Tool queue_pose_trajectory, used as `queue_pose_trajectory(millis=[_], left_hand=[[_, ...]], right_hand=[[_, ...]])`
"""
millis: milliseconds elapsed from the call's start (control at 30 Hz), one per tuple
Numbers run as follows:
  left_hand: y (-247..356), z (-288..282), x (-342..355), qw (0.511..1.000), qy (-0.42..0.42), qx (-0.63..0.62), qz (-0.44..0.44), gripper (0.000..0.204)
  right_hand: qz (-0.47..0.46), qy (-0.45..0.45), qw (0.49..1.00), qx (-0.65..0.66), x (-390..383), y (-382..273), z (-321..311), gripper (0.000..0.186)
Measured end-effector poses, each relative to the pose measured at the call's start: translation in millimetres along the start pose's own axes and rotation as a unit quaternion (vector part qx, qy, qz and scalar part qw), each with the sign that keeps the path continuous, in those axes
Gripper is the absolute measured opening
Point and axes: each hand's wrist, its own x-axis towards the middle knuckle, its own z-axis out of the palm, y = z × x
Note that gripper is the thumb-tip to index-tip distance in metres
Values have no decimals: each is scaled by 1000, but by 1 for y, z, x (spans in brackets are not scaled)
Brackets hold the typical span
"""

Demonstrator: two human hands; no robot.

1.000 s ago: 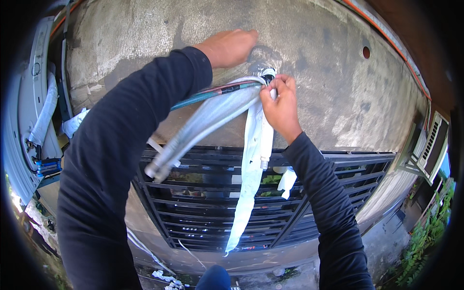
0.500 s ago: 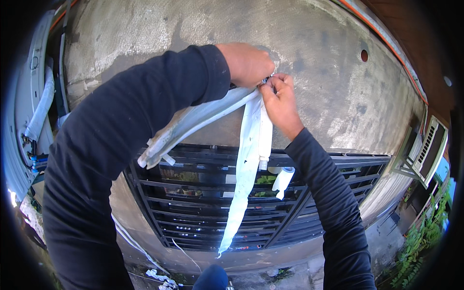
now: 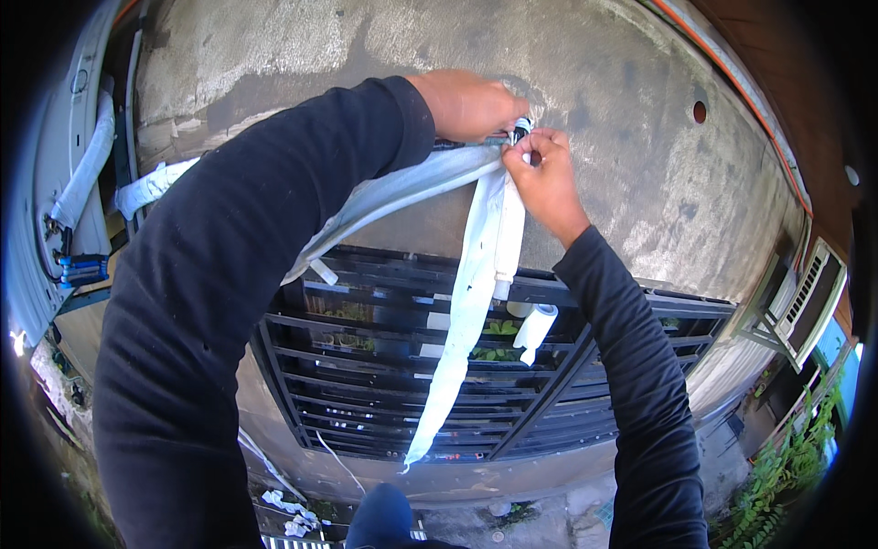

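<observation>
High in front of the wall, my left hand (image 3: 468,104) is closed, its fingertips mostly hidden, at the end of a bundle of wires and tubes (image 3: 521,130) with black and white parts. My right hand (image 3: 550,180) pinches at the same end from the right, thumb and forefinger together. A long bundle wrapped in white (image 3: 402,188) slopes down left from my hands, partly behind my left sleeve. Below the hands hang a loose strip of white wrapping tape (image 3: 465,339) and a white drain hose (image 3: 509,238).
A roll of white tape (image 3: 538,328) hangs at the dark window grille (image 3: 412,403). Rough grey wall (image 3: 631,174) surrounds it, with a round hole at upper right. An air-conditioner unit (image 3: 812,297) stands right. Blue tool (image 3: 82,270) and white-wrapped pipe are at left.
The view has shifted slightly, showing more at the left. My fingers have parted a little, and the bundle's black and white end shows more between them.
</observation>
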Motion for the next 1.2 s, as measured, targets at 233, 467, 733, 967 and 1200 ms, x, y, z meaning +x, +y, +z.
queue_pose_trajectory(millis=[233, 467, 733, 967, 1200], left_hand=[[5, -34, -10, 997, 3, -17, -74, 35], [33, -51, -51, 974, -157, 6, -165, 37], [68, -18, -79, 957, 33, -58, -281, 35], [59, -12, -89, 964, 32, -57, -256, 29], [55, -6, -98, 966, 70, -76, -237, 27]], right_hand=[[26, -75, 996, -44, 8, -6, -17, 31], [-4, -59, 997, -59, 7, -4, -14, 32], [-5, -50, 997, -61, 2, -3, -13, 33], [-16, -59, 997, -56, -2, -5, -14, 34], [-44, -108, 981, -153, 6, -35, -39, 32]])
